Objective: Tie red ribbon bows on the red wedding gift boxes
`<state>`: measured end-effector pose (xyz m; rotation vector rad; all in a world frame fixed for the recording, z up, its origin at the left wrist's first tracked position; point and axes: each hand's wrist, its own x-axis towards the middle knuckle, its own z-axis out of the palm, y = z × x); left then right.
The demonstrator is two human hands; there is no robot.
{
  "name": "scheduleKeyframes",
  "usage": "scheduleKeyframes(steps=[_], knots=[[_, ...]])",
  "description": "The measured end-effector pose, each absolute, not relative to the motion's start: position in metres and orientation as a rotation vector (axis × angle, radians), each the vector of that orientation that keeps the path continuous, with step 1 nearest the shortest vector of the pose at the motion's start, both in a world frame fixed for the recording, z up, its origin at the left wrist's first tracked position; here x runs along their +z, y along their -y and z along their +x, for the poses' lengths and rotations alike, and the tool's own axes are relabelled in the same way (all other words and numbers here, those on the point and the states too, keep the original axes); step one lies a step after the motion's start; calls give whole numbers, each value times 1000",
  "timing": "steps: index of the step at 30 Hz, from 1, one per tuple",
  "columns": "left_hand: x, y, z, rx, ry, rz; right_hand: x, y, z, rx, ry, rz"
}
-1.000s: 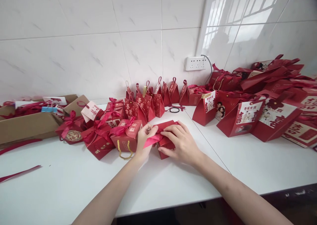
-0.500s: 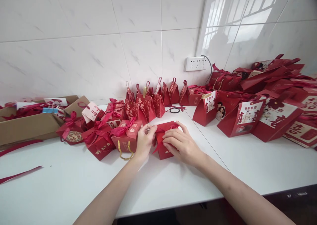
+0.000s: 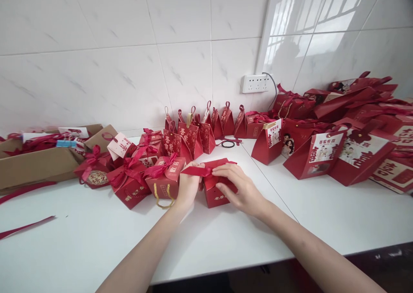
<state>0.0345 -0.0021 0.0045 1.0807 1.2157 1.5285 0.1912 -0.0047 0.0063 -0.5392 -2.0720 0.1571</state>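
A small red gift box [image 3: 217, 197] with gold lettering stands on the white table in front of me. Across its top runs a red ribbon [image 3: 195, 171], gathered near the middle of the lid. At the box's left side, my left hand [image 3: 189, 189] is closed on the ribbon, whose flat end sticks out leftward above the fingers. My right hand [image 3: 240, 189] curls over the right side of the box, its fingertips pinching the ribbon beside the gathered part. The thumb is partly hidden.
Red boxes with bows [image 3: 130, 189] stand close on the left, before a cardboard carton [image 3: 41, 170]. Triangular boxes [image 3: 190, 140] line the wall near a black loop [image 3: 227, 144]. Larger red boxes [image 3: 318, 155] crowd the right. A loose ribbon [image 3: 29, 227] lies at left.
The ribbon's end now lies out flat over my left hand. My right hand's fingers have shifted towards the ribbon's middle, uncovering more of the box front.
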Motion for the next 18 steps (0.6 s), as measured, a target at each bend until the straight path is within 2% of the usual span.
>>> scheduleKeyframes(steps=[4,12,18], knots=[[6,3,35,1530,-1198,1086,6,6,190,22,2157,-613],[3,2,33,1531,-1204,1137,5,4,188,-44,2185,-632],[5,1,34,1512,-1247,1090,1,2,190,193,1990,-648]])
